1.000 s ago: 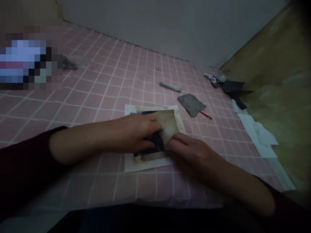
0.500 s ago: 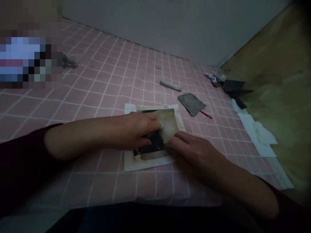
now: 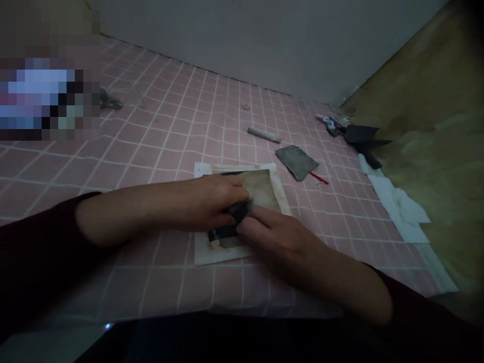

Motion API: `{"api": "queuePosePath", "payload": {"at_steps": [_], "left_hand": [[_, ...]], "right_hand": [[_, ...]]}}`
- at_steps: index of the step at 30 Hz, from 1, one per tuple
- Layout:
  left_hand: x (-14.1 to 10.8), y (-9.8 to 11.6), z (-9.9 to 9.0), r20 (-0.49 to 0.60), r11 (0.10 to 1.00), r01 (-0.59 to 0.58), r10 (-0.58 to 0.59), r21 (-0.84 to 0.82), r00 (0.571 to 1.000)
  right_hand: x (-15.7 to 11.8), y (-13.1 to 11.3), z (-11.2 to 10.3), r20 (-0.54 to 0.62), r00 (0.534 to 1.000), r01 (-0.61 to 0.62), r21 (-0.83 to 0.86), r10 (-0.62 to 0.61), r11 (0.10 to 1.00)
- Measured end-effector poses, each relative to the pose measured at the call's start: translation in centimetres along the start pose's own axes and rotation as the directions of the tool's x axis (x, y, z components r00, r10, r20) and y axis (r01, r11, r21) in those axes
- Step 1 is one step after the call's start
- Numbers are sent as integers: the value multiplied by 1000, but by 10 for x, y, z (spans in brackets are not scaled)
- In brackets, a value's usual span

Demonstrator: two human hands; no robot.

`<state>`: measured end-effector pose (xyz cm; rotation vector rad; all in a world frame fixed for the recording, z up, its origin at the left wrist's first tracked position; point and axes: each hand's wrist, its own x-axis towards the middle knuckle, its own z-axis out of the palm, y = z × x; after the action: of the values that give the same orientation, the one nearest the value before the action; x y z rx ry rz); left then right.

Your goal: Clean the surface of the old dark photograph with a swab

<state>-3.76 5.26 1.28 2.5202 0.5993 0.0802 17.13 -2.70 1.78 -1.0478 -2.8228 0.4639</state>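
Change: on my feed the right hand [image 3: 283,247] has slid in toward the left hand [image 3: 212,201], and the dark flap [image 3: 238,213] now rises between them, bunched where it lay flatter a moment ago
Left hand: the left fingers [image 3: 242,190] curve over the flap, closed in around it, but I cannot tell whether they truly grip it or only press
Right hand: the right fingers [image 3: 249,226] lie nearly together, tips against the flap from the near side; any hold is hidden from me
Work piece: the stained pale sheet [image 3: 260,189] lies flat under both hands, its far part showing and its dark strip [image 3: 223,233] along the near edge; I cannot tell whether the flap belongs to it
Underlay: a white paper [image 3: 202,254] with brownish stains sits beneath, its border showing around the sheet
Just beyond: a grey scrap [image 3: 297,162] and a thin red stick [image 3: 319,178] lie near the paper
Further off: a grey rod [image 3: 264,134], black pointed pieces [image 3: 363,136] and white tissue [image 3: 401,214] rest on the pink grid-patterned surface [image 3: 151,151]
Blurred corner: the far-left patch [image 3: 38,96] is too pixelated for me to read
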Motion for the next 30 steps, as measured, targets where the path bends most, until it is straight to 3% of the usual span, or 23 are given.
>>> {"api": "queuePosePath", "payload": {"at_steps": [6, 11, 17, 23, 28, 30], "left_hand": [[-1, -1, 0, 17, 1000, 2, -2, -7, 1000], [-2, -3, 1, -14, 999, -23, 22, -23, 1000], [-2, -4, 1, -7, 999, -21, 21, -30, 1000], [-1, -1, 0, -11, 999, -3, 2, -32, 1000], [-1, -1, 0, 2, 1000, -5, 5, -17, 1000], [-1, -1, 0, 0, 1000, -11, 11, -17, 1000]], "right_hand": [[-10, 6, -3, -42, 991, -129, -99, 125, 987], [0, -1, 2, -23, 1000, -16, -3, 16, 1000], [-12, 10, -5, -18, 989, -146, -42, 145, 988], [0, 2, -3, -16, 1000, -20, -8, 20, 1000], [-12, 8, -3, -13, 991, -133, -49, 133, 990], [-10, 6, -1, -22, 994, -113, -50, 112, 992]]}}
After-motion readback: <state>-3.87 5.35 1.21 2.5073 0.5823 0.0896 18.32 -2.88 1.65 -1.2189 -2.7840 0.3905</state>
